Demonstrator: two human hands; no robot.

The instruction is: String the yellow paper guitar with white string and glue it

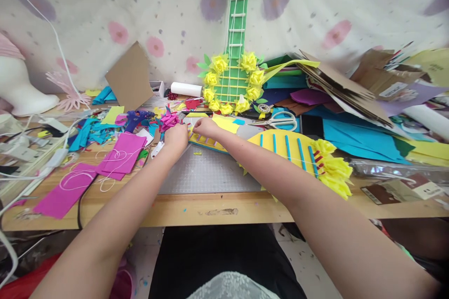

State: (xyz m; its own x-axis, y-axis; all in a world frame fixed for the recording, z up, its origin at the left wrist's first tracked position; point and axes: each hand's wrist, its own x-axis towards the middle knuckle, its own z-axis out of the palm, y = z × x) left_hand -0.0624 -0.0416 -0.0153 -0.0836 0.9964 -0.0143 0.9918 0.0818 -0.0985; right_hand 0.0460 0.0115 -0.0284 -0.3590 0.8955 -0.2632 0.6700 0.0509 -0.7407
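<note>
A yellow paper guitar [277,145] with blue crossbars lies on its back on the grey cutting mat [206,175]. Yellow paper flowers [333,168] crowd its right end, and thin white string crosses its body. At the narrow left end, beside a magenta paper flower [169,120], my left hand [176,138] is closed; its fingertips are hidden from me. Just to the right, my right hand [205,127] pinches over the neck. Whatever sits between its fingers is too small to make out. My right forearm covers part of the guitar.
A green paper guitar [236,51] with yellow flowers leans on the back curtain. Scissors [280,121] and a phone [311,126] lie behind the yellow one. At left are a blue glue gun [136,119], magenta sheets [121,154] and cables. Cardboard [343,88] is piled at right.
</note>
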